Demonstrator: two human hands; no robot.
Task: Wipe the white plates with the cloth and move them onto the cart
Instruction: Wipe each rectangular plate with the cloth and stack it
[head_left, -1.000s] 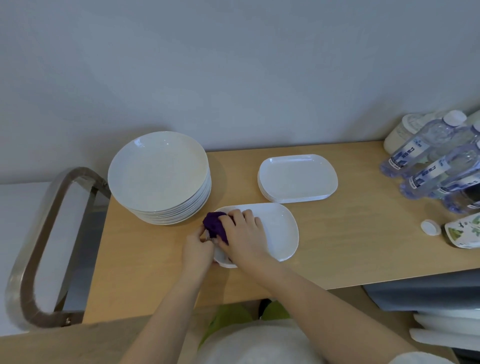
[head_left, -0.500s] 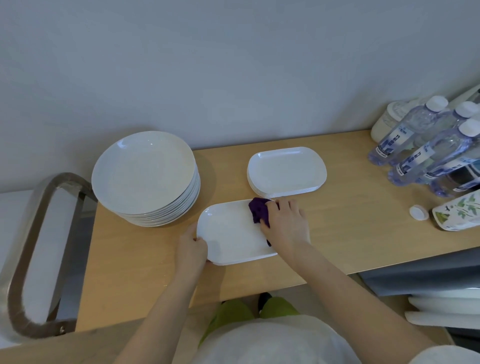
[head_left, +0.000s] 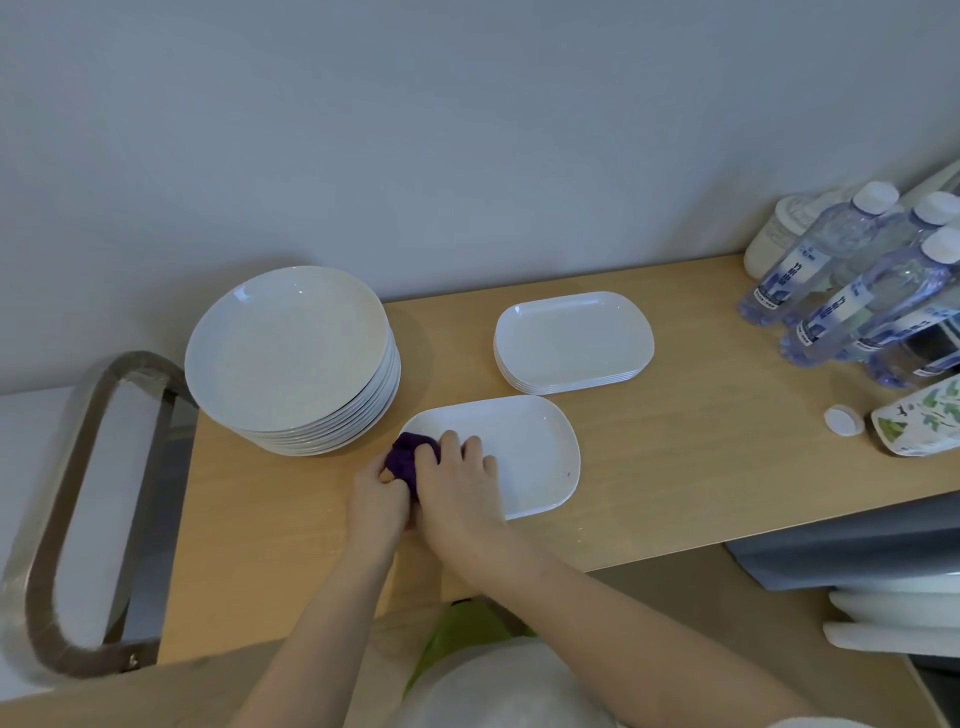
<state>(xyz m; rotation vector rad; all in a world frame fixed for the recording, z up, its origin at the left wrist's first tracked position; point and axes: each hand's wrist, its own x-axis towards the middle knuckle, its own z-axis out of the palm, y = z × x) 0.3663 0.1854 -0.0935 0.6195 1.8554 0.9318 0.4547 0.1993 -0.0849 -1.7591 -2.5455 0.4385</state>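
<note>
1. The single white rounded-rectangular plate (head_left: 524, 452) lay flat on the light wooden tabletop (head_left: 675, 467), near the front edge; it sat just in front of the stack of white rounded-rectangular plates (head_left: 574, 340) and to the right of the tall stack of round white plates (head_left: 291, 358); it touched neither stack.
2. The right hand (head_left: 460, 488) lay over the left part of the single plate, fingers curled down onto the bunched dark purple cloth (head_left: 408, 460); the cloth sat on the plate's left end, partly hidden under the fingers.
3. The left hand (head_left: 376, 499) was at the plate's left edge, touching the cloth and the right hand; its fingers appeared curled at the rim; whether they gripped the plate or the cloth could not be told, as the right hand covered them.
4. The curved metal cart handle (head_left: 67, 509) showed at the far left, beside the table's left end; no more of the cart could be made out clearly.
5. At the right end of the tabletop stood clear plastic water bottles with white caps (head_left: 841, 260), leaning in the wide-angle view; behind them a white lidded container (head_left: 774, 234); in front of them a loose white bottle cap (head_left: 844, 421) lay on the wood, just beside a white pouch printed with green leaves (head_left: 922, 423).
6. A pale grey wall (head_left: 467, 130) ran behind the table; the person's green footwear (head_left: 467, 629) showed below the table's front edge.
</note>
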